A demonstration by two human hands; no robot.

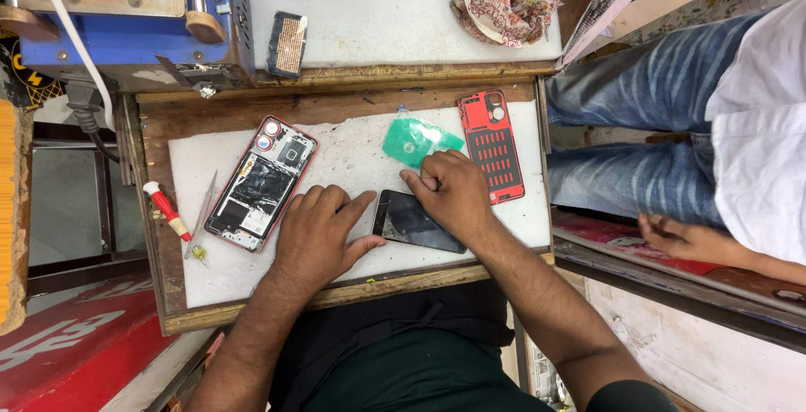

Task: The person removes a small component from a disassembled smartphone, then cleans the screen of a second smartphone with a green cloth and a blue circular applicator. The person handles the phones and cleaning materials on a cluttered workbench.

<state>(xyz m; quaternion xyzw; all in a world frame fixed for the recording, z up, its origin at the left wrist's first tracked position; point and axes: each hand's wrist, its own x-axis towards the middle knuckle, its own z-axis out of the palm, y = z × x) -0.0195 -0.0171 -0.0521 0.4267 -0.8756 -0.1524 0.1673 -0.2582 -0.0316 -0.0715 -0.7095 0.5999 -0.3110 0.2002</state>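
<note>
The dark phone screen (417, 221) lies flat on the white worktop (353, 160), pinned between both hands. The right hand (449, 189), its grip curled closed, presses on the screen's upper edge; the left hand (317, 231) lies flat and open, thumb and forefinger touching the screen's left end. Just beyond the right hand sits a green film (416, 141), with a red back cover (492, 145) beside it. Left of the left hand lies an opened phone body (260, 183), then tweezers (201, 210) and a red-handled screwdriver (167, 209).
</note>
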